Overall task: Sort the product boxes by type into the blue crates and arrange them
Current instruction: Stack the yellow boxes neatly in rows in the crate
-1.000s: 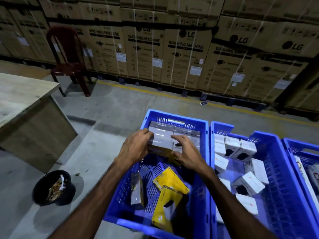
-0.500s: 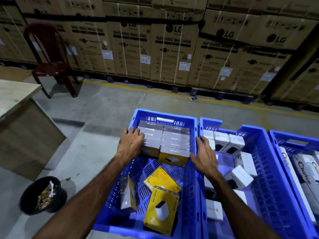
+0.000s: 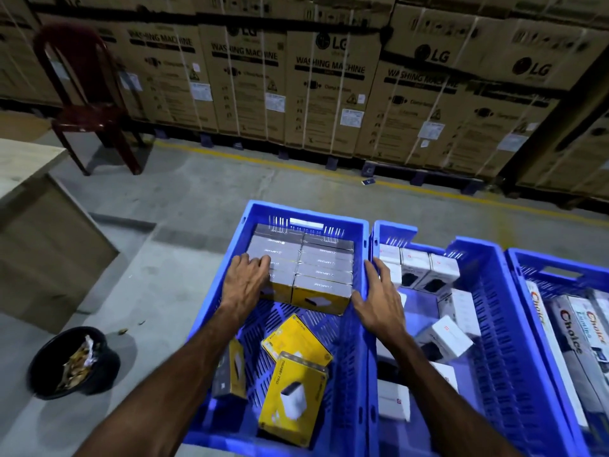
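My left hand (image 3: 245,282) lies flat on the packed yellow boxes (image 3: 301,268) at the crate's (image 3: 359,341) far end; my right hand (image 3: 379,303), open and empty, is nearer the loose yellow box (image 3: 295,395) behind.

Dim warehouse light, bluish glare on crate rims, wide-angle edge distortion.

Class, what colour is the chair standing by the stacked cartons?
Dark red chair, seen in the head view.
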A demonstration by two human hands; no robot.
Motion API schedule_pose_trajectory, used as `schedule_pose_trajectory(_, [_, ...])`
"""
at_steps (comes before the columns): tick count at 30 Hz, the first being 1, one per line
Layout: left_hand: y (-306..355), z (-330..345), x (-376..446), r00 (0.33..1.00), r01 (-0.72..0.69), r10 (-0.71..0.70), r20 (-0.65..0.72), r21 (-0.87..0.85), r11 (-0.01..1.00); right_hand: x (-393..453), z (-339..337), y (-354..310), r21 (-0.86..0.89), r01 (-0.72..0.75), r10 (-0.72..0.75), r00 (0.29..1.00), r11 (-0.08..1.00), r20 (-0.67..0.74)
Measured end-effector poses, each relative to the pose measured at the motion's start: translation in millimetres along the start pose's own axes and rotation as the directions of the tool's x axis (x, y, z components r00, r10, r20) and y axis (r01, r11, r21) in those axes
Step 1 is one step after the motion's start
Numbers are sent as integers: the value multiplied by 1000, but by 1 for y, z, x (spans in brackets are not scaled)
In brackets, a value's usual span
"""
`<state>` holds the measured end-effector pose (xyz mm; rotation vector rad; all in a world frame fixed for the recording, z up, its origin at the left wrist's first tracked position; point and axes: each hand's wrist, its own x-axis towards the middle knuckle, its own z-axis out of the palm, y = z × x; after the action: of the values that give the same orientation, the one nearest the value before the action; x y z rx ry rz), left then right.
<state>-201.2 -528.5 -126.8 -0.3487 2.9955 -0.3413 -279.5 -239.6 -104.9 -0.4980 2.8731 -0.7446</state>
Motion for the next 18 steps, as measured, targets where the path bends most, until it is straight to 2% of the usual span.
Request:
schedule_pose_trajectory(4, [14,-6,-13,995,101,-102,-7,-117,988,0,-1,1,1,3,-3,1000,1000,7])
schedule_pose_trajectory(7, [38,-9,-37,971,191,-234,-55,-416,889,0,-1,5,0,17,-17,1000,1000,0])
schedule_pose_trajectory(9, [57,-1,-54,956,212,-287,-63,-527,823,0,2,6,2,16,-16,1000,1000,-9])
schedule_pose_trajectory(10, [66,3,-60,962,223,-274,-7,-558,799,0,3,6,8,13,-13,1000,1000,-11])
schedule_pose_trajectory(12, [77,10,-64,952,304,-219,212,-607,734,0,3,6,20,14,-14,1000,1000,-23])
schedule_pose_trajectory(14, [80,19,-60,883,421,-153,443,-607,674,0,2,5,26,22,-21,999,999,-30])
schedule_pose_trajectory(16, [83,29,-56,825,453,-82,559,-567,688,-1,0,5,23,25,-25,999,999,-24])
schedule_pose_trajectory(18, [89,36,-55,799,434,-67,598,-496,752,-1,-1,5,17,28,-27,999,999,-17])
